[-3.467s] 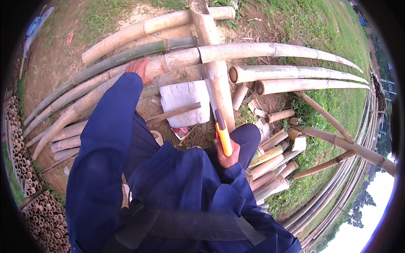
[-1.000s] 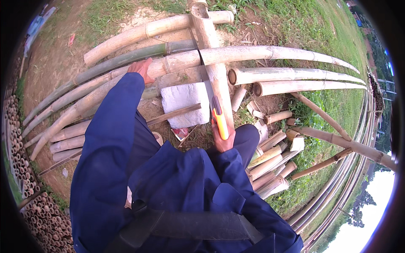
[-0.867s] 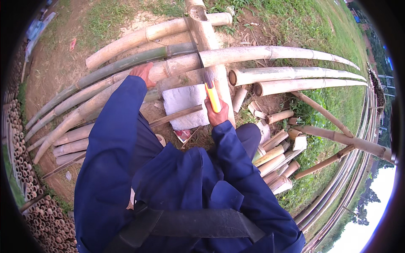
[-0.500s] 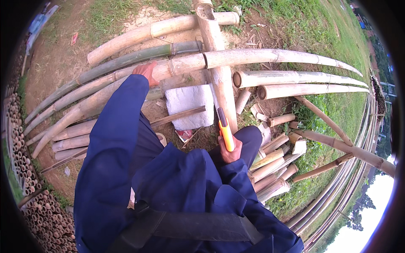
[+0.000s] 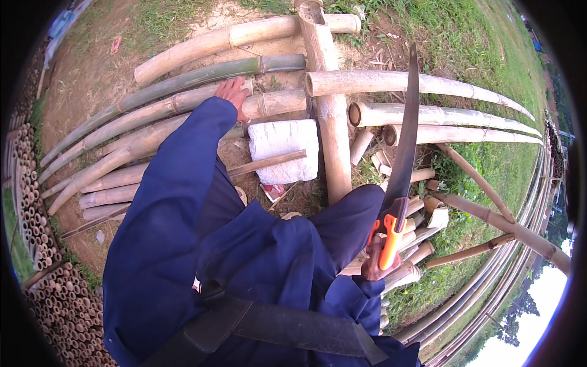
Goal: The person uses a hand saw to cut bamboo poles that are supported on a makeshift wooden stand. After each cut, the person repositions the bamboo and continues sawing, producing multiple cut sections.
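Observation:
In my right hand, fingers closed round its orange and black handle, is a hand saw. Its long curved blade points up and away, over the cut ends of the poles on the right. My left hand lies on top of a pale bamboo pole, fingers spread. Just beside it, another bamboo pole ends short of the upright bamboo post. Across a gap, the bamboo pole on the right has its open end by that post.
A white block sits below my left hand, with a thin wooden strip across it. Short bamboo pieces are heaped by my right knee. A propped bamboo frame stands at the right, and stacked bamboo at the lower left.
The saw has swung up and right, away from the post. Where two poles met end to end, there is now a gap. My left hand has shifted slightly right, its fingers more spread.

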{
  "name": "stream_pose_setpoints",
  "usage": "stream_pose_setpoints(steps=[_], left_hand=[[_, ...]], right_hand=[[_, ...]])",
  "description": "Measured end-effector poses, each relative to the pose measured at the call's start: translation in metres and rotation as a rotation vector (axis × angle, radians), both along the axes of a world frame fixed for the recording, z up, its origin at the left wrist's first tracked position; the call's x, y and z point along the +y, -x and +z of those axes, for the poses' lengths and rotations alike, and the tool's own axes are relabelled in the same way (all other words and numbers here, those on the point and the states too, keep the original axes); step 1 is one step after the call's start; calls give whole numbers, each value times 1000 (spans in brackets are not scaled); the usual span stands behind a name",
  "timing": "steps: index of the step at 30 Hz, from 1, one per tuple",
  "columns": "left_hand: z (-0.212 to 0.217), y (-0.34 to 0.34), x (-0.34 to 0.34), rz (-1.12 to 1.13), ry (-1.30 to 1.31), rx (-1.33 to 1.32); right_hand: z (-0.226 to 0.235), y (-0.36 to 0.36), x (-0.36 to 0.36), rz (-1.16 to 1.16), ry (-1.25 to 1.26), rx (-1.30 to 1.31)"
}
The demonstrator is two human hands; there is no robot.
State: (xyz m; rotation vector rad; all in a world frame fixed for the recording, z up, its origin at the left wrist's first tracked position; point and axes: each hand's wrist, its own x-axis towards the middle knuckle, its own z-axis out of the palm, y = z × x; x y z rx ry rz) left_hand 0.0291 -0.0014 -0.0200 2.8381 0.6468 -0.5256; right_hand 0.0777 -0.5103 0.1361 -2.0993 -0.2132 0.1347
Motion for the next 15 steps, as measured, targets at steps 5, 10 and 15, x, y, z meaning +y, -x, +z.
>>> stream_pose_setpoints(steps=[5, 10, 15], left_hand=[[-8, -13, -9, 229, 85, -292], [1, -95, -33, 195, 211, -752], [30, -180, -81, -47, 27, -681]], right_hand=[[9, -10, 7, -169, -60, -56], [12, -6, -11, -248, -80, -23], [3, 10, -45, -263, 21, -17]])
